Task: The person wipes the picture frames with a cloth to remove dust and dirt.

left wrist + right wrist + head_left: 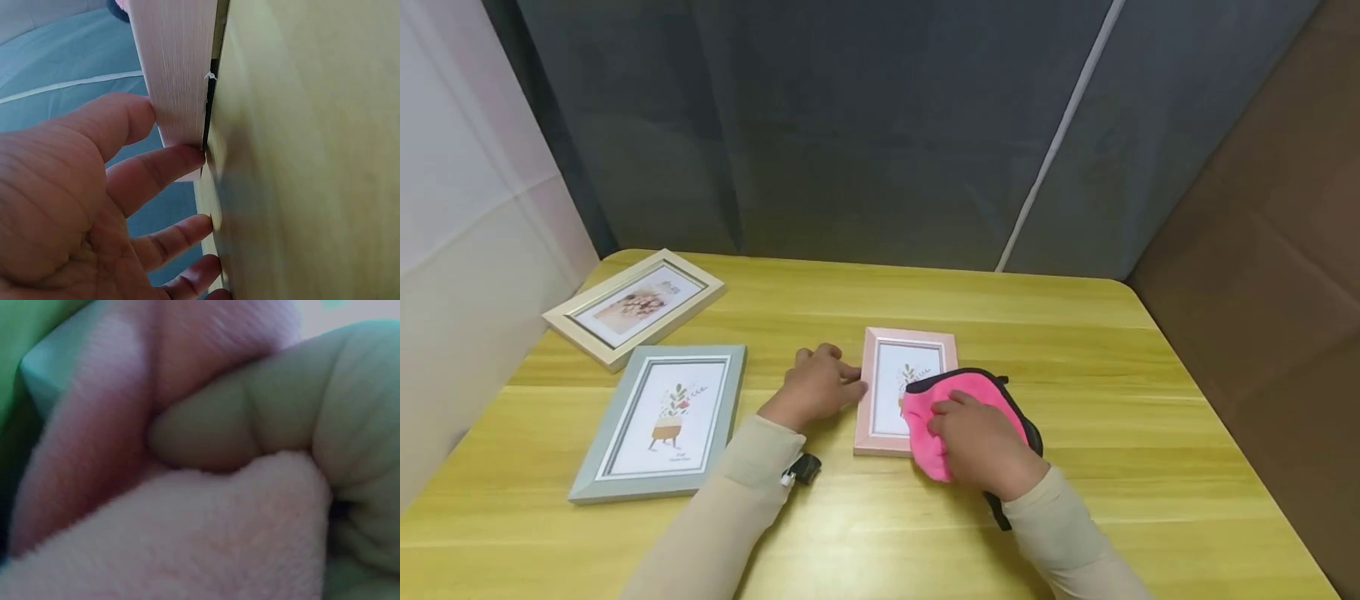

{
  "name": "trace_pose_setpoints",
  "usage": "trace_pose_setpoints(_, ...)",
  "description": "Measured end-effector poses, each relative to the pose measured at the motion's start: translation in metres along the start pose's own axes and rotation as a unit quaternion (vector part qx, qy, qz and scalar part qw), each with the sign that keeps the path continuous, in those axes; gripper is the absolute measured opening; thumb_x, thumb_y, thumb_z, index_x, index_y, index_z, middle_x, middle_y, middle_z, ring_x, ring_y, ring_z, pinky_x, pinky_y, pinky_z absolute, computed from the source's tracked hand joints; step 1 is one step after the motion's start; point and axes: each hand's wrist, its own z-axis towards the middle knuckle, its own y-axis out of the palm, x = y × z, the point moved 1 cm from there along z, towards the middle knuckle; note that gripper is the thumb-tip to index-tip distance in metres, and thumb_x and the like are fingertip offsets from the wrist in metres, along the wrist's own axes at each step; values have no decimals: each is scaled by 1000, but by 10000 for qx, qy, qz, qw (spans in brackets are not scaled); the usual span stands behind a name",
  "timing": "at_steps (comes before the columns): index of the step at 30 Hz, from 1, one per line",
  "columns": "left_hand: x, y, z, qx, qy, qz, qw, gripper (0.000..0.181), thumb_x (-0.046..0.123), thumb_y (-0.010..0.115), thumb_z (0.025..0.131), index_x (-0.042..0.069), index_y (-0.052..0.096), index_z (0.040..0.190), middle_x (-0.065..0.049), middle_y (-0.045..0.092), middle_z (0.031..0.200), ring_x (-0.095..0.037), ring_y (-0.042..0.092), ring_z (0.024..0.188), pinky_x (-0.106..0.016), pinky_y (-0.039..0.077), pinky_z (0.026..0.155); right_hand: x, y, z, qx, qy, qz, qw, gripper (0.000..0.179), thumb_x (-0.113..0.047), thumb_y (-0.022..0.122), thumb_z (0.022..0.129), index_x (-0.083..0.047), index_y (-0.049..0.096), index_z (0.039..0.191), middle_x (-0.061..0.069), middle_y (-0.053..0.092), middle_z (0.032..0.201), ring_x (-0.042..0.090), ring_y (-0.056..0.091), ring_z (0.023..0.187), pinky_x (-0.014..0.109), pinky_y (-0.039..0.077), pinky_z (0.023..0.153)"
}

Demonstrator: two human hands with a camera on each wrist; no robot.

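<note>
A pink picture frame (867, 417) lies flat on the wooden table, its print of a potted plant partly covered. At its left side is my left hand (822, 385); the thumb and index finger touch the frame's side (178, 69) while the other fingers rest against the tabletop. On the frame's right part, my right hand (981, 437) presses a bright pink, fluffy cloth (925, 458) with black edging. In the right wrist view the cloth (187, 531) bunches up around a finger (212, 434) that digs into its folds.
To the left lies a larger grey-green picture frame (617, 417) with a similar plant print. Behind it, a cream picture frame (568, 321) sits at an angle near the table's back left corner. A dark curtain (850, 125) hangs behind the wooden table (1150, 467).
</note>
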Motion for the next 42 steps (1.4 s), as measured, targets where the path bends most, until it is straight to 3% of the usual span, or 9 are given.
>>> trace_pose_setpoints(9,-2,2,2,12,-44,57,10000,41,38,65,95,15,69,128,-18,41,150,-42,33,129,-57,36,99,29,-15,57,-630,555,199,9963,37,0,58,89,-12,72,122,3,53,145,30,34,143,46,35,111)
trace_pose_setpoints(13,-5,4,3,-2,-147,1,9999,40,38,66,95,13,70,126,-15,42,149,-40,34,128,-55,36,100,39,-14,70,-628,408,414,9963,41,-1,55,92,-10,67,130,5,50,149,31,29,145,45,28,115)
trace_pose_setpoints(17,-5,6,4,-49,-178,-51,9998,39,36,67,95,11,71,125,-15,41,150,-39,34,129,-55,35,101,47,-10,51,-41,-273,1127,9932,43,9,50,90,-5,69,125,9,57,140,30,42,138,43,31,114)
trace_pose_setpoints(20,-4,7,4,-81,-48,-36,9999,39,36,66,96,10,71,125,-16,40,150,-41,33,129,-57,35,101,42,-10,22,244,-867,1683,9816,44,19,45,81,-10,74,97,3,69,103,19,62,102,36,48,95)
trace_pose_setpoints(24,-4,6,4,-25,32,163,9999,39,37,64,96,12,71,125,-18,41,150,-43,34,129,-58,36,99,21,-9,-3,271,-1218,1492,9809,40,19,44,69,-18,57,73,-8,45,67,12,47,71,28,45,74)
trace_pose_setpoints(28,-3,4,1,-10,85,239,9997,38,36,63,97,12,71,125,-19,41,150,-45,34,129,-61,37,98,7,-3,1,615,-695,416,9948,27,9,57,76,-17,62,80,-7,54,66,19,59,86,33,48,84)
trace_pose_setpoints(32,-1,4,-2,-28,81,203,9998,37,35,63,97,11,72,123,-20,41,150,-45,34,128,-62,37,98,4,-2,19,616,-52,14,9981,15,-5,66,84,-14,70,95,3,71,84,34,60,108,50,50,86)
trace_pose_setpoints(37,2,6,-1,-45,247,335,9991,35,36,62,97,13,73,121,-20,43,148,-45,35,127,-62,39,95,17,-8,45,87,525,153,9985,24,-5,65,88,-14,70,110,4,73,104,35,50,127,50,48,95)
trace_pose_setpoints(42,1,3,2,-86,114,395,9991,36,36,63,97,12,73,122,-18,42,149,-44,36,127,-61,40,96,32,-10,65,-244,665,1040,9921,39,2,58,91,-12,64,128,8,64,130,37,27,145,53,37,108)
